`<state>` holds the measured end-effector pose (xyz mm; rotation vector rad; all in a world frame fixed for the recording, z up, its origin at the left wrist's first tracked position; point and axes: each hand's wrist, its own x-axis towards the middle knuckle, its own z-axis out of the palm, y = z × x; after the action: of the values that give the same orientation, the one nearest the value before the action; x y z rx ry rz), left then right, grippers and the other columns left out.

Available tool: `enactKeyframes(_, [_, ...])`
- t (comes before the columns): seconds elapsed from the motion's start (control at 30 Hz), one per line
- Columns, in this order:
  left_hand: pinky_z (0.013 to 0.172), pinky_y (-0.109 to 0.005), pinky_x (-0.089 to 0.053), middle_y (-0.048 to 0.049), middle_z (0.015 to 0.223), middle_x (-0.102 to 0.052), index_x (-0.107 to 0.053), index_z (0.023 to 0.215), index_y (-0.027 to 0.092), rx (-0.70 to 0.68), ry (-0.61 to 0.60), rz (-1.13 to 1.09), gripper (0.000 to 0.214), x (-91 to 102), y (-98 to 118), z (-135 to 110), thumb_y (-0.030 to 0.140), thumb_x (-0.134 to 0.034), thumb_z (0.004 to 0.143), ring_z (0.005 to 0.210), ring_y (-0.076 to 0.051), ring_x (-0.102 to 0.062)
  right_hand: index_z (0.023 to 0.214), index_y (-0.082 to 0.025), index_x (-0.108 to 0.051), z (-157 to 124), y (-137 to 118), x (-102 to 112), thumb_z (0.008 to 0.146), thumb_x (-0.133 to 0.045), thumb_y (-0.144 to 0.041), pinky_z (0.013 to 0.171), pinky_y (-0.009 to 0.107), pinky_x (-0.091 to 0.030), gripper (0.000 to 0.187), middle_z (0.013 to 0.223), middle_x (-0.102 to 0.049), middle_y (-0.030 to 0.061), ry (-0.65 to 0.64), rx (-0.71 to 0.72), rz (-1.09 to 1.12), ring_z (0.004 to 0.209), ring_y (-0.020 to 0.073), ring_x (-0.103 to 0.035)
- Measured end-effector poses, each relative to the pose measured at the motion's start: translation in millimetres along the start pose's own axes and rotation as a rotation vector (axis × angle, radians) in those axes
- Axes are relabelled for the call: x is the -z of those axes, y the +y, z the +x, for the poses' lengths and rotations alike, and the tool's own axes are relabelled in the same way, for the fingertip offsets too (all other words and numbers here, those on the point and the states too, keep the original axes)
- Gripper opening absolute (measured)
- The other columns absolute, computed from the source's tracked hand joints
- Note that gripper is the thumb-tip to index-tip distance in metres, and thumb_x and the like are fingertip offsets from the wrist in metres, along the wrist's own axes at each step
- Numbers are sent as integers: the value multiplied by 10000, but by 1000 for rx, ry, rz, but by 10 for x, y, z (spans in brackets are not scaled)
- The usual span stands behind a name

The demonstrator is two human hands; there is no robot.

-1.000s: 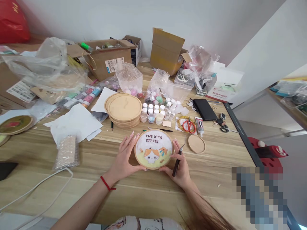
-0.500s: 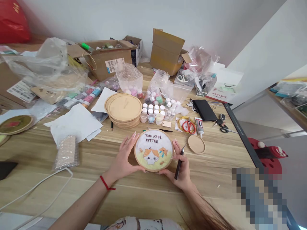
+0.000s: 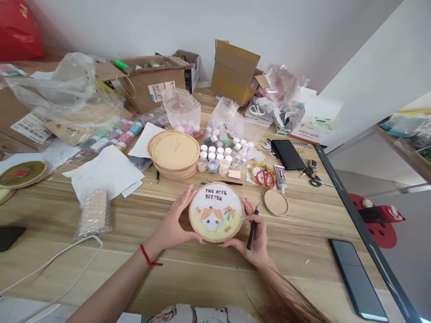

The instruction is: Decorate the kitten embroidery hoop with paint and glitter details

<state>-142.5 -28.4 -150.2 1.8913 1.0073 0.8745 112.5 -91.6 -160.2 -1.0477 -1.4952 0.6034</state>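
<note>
A round wooden-rimmed tray (image 3: 216, 213) carries a picture of an orange and white kitten, a small orange kite and the words "THE KITE KITTEN". My left hand (image 3: 177, 220) grips its left edge, thumb along the bottom rim and fingers up the side. On the right edge my right hand (image 3: 252, 233) holds the same tray. Tucked between the fingers of that hand is a dark-handled tool (image 3: 252, 231) with a thin metal tip pointing up and away. A small round wooden tray (image 3: 276, 202) lies just right of the tool.
Behind the held tray are a stack of round wooden trays (image 3: 177, 150), several white-lidded jars (image 3: 212, 154), red-handled pliers (image 3: 266, 178) and a glue tube (image 3: 280, 178). Cardboard boxes (image 3: 234, 72) line the back. A phone (image 3: 357, 278) lies at right, a bubble-wrapped pack (image 3: 94, 213) at left.
Both hands keep hold of the tray, almost still. The tool has tilted or shifted very slightly. The pixelated patch at right now shows as a phone.
</note>
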Motion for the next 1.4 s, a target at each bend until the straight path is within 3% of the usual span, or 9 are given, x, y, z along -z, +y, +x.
enactKeyframes(0.13, [1180, -583, -210, -164, 1568, -313, -104, 1555, 330, 38, 28, -93, 1391, -21, 4, -18, 408, -939, 445, 1435, -393, -297, 1091, -269, -474, -40, 48, -18, 526, -942, -243, 1153, 649, -226, 734, 1468, -484, 165, 13, -118, 62, 1418, 359, -357])
enactKeyframes(0.37, [1179, -596, -221, -117, 1583, -297, -39, 1542, 400, 41, 73, -261, 1425, -86, -51, -63, 363, -946, 444, 1446, -365, -285, 1070, -300, -468, -138, 164, -63, 538, -927, -175, 1161, 614, -250, 714, 1481, -481, 114, 24, -259, 214, 1423, 313, -364])
enactKeyframes(0.53, [1196, -542, -205, -94, 1630, -152, -98, 1543, 391, 19, 49, -372, 1327, -134, -3, -54, 293, -932, 516, 1485, -355, -147, 1059, -320, -470, -141, 120, -88, 582, -900, -151, 1079, 529, -437, 664, 1537, -404, 77, 20, -297, 292, 1421, 288, -372])
enactKeyframes(0.7, [1158, -483, -324, -35, 1652, -9, -137, 1536, 404, 27, -3, -741, 1169, -163, 121, -15, 349, -870, 627, 1501, -342, -39, 1043, -309, -462, -126, 72, -98, 590, -895, -160, 964, 477, -547, 644, 1564, -348, 92, 28, -329, 275, 1395, 300, -415])
enactKeyframes(0.83, [1121, -495, -377, -20, 1650, -69, -176, 1531, 395, 203, 33, -1009, 919, -112, 266, 24, 562, -675, 777, 1501, -327, -107, 1056, -306, -438, -84, 1, -119, 595, -887, -182, 718, 414, -646, 656, 1612, -227, 105, 26, -442, 387, 1346, 340, -474])
enactKeyframes(1.0, [1158, -507, -325, -52, 1582, -317, -342, 1488, 301, 420, 206, -1162, 676, -22, 490, 161, 601, -467, 895, 1479, -296, -218, 1041, -296, -456, 18, -74, -116, 571, -898, -169, 834, 469, -613, 658, 1593, -277, 112, 21, -441, 433, 1338, 338, -483])
enactKeyframes(1.13, [1190, -469, -274, -35, 1522, -431, -447, 1430, 287, 512, 273, -1220, 565, 30, 623, 376, 546, -471, 928, 1463, -262, -274, 1043, -291, -470, 128, -100, -82, 573, -903, -212, 808, 448, -616, 644, 1576, -315, 120, 10, -436, 484, 1258, 334, -563])
enactKeyframes(1.23, [1188, -461, -281, -50, 1496, -470, -498, 1393, 250, 508, 290, -1263, 545, 26, 669, 537, 543, -470, 935, 1445, -260, -316, 1038, -277, -472, 234, -127, -119, 726, -807, -329, 817, 414, -601, 461, 1501, -442, 125, 144, -470, 466, 1165, 276, -628])
enactKeyframes(1.4, [1184, -401, -296, -60, 1457, -518, -579, 1311, 202, 452, 407, -1297, 486, -120, 630, 677, 506, -476, 946, 1417, -238, -372, 1017, -284, -446, 418, -153, -320, 881, -600, -469, 824, 377, -579, 276, 1363, -582, 80, 508, -506, 453, 1274, 239, -546])
